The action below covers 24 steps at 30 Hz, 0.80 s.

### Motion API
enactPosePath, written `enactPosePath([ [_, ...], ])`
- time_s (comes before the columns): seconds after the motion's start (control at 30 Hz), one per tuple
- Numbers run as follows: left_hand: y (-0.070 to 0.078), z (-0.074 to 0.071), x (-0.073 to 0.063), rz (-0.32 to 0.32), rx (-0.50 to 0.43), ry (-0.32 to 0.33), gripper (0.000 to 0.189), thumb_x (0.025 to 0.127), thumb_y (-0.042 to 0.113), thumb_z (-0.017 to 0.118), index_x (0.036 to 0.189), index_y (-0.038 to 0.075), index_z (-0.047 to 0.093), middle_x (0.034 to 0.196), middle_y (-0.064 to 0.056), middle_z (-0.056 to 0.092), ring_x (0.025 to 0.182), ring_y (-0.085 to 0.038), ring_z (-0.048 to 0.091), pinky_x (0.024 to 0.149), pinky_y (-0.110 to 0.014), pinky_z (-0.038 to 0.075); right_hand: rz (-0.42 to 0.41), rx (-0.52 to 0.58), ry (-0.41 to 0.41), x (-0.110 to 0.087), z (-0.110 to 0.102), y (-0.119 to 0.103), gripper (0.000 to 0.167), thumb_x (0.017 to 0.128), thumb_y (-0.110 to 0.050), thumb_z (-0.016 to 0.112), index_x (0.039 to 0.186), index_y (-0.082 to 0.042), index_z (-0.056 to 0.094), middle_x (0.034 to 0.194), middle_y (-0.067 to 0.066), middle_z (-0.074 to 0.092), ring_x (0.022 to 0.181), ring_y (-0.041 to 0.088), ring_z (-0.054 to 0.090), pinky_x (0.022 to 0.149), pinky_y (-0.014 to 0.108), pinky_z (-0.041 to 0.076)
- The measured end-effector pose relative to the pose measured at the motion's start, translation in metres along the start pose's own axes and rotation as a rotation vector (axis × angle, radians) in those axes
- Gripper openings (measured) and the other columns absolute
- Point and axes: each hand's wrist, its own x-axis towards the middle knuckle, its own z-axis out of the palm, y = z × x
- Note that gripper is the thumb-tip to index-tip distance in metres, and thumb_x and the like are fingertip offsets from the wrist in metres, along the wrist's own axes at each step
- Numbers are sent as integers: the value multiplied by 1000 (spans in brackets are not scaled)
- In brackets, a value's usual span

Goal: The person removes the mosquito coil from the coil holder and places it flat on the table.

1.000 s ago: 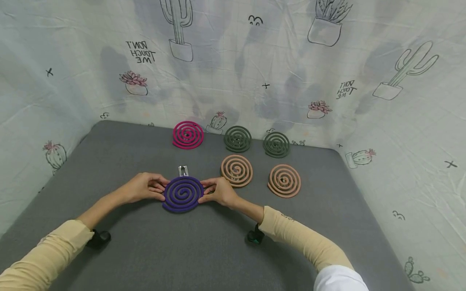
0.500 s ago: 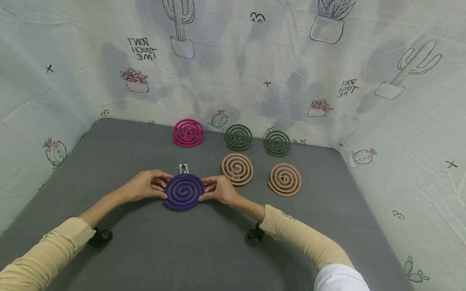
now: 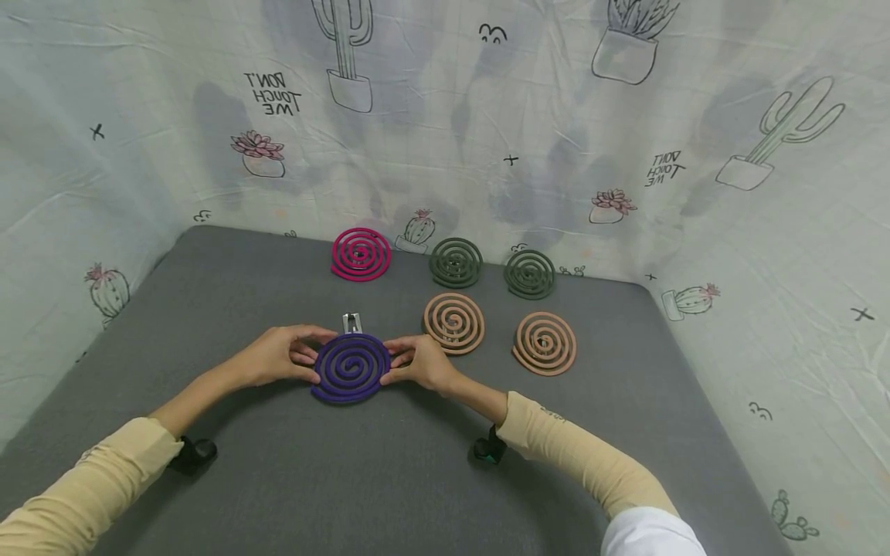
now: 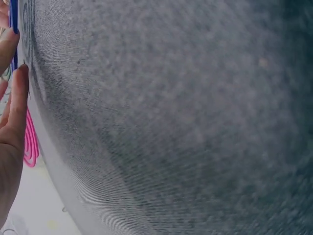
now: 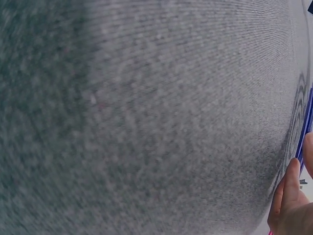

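A purple mosquito coil (image 3: 345,400) is held between both hands in the head view. My left hand (image 3: 278,357) pinches its left edge, thumb in front and fingers at the back. On the opposite edge, my right hand (image 3: 426,366) pinches it the same way. Just behind the coil's far rim, a small metal coil stand (image 3: 352,322) shows, its near part hidden. Both wrist views catch the coil edge-on, as a thin blue-violet strip (image 4: 14,22) and strip (image 5: 306,128), raised over its shadow on the grey cloth.
At the back are a pink coil (image 3: 361,280), a dark green coil (image 3: 455,286) and another green coil (image 3: 529,297). Nearer, two tan coils, the left coil (image 3: 453,353) and the right coil (image 3: 545,374), sit right of my right hand. A printed curtain (image 3: 431,116) borders the grey table (image 3: 334,479).
My left fingertips have slid a little farther along behind the purple coil's upper left edge. The coil and right hand keep nearly the same place; the head view has shifted slightly.
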Motion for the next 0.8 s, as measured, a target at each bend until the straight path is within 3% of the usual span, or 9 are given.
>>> enactPosePath([
  [0.17,3,-1,0,-23,43,1,65,70,6,84,126,-11,56,119,-28,58,90,-21,67,76,-22,57,8,-7,-6,0,0,1,54,68,3,83,118,7,64,111,17,67,80,16,68,68,17,55],
  [0.4,4,-2,0,-46,-35,-37,66,71,1,82,128,-13,52,122,-29,52,95,-25,65,80,-25,56,16,-26,-12,0,-1,1,54,68,2,83,118,6,64,111,17,67,80,14,68,68,17,55],
  [0.57,4,-2,-1,-30,-21,-53,64,72,1,82,126,-15,52,121,-29,53,95,-24,65,82,-26,56,22,-56,-19,1,0,0,53,69,-1,84,118,4,65,111,15,67,80,13,68,68,16,55],
  [0.8,7,-2,-2,-33,-21,-56,63,72,-1,82,125,-16,53,118,-28,55,102,-34,61,82,-27,56,-5,-94,-23,2,1,0,53,68,-2,84,117,5,66,109,15,68,80,15,69,67,16,55],
])
